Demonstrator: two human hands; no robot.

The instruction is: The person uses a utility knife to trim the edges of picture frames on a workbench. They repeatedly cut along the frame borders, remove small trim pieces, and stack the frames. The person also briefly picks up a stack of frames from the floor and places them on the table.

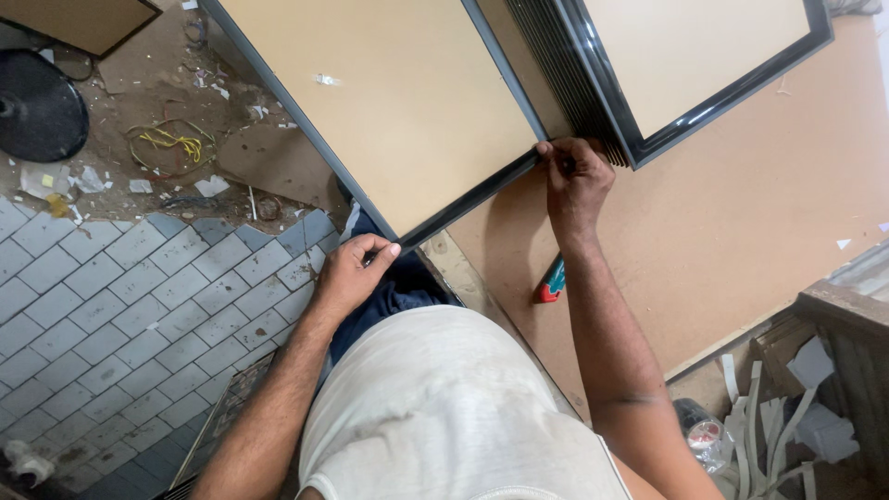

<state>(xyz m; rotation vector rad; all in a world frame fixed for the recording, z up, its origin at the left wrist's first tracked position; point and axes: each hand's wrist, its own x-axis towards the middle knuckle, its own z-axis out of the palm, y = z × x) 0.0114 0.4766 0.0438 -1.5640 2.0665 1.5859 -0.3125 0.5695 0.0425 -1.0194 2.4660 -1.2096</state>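
Along the framed tan board's (pixel 407 102) near edge, both hands pinching a glossy black strip (pixel 468 202), left hand (pixel 350 275), right hand (pixel 574 181)

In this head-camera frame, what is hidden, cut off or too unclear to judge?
- Large framed board: far end cut off by the top edge of the head view.
- Right hand: fingertips curl over the board's dark edge strip, hiding the contact there.
- Red and green tool: partly behind the right forearm; kind unclear.
- Second framed board: cut off at the top.
- Left hand: its grip at the corner is hidden by the fingers.
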